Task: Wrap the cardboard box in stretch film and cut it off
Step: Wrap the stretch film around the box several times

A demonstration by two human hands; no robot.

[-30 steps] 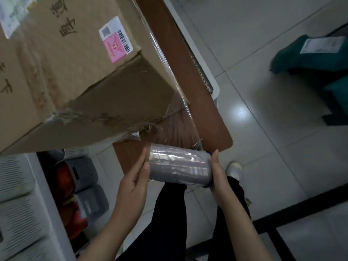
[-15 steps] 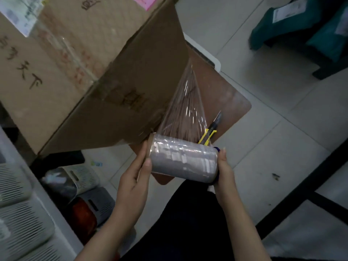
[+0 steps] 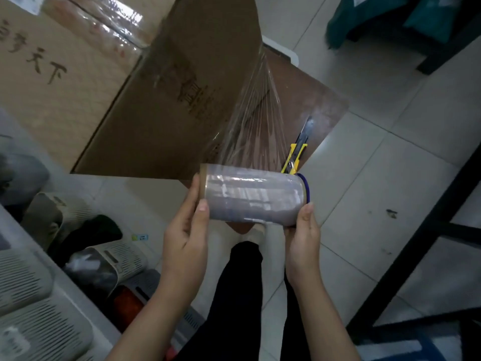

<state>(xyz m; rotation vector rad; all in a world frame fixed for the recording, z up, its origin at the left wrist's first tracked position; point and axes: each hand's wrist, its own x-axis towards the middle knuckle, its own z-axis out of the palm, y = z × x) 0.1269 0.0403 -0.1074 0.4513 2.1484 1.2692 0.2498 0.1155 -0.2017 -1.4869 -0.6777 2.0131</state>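
Stretch film roll [image 3: 253,195] lies sideways between both hands, held in the air just below the near lower edge of the cardboard box [image 3: 169,105]. The left hand [image 3: 186,230] grips the roll's left end, its thumb pressed on the wound film and its fingers [image 3: 195,188] reaching up behind the cardboard core. The right hand [image 3: 303,241] holds the opposite end by the blue rim, thumb up against it; its other fingers are hidden behind the roll. A taut, creased sheet of film [image 3: 256,121] fans up from the roll to the box's right corner edge, and film glints across the box top. The box stands on a brown tabletop [image 3: 322,100]. A yellow utility knife [image 3: 296,152], blade out, lies on the tabletop just behind the roll's right end. Slatted plastic baskets [image 3: 109,259] sit on the tiled floor [image 3: 377,162] at left.
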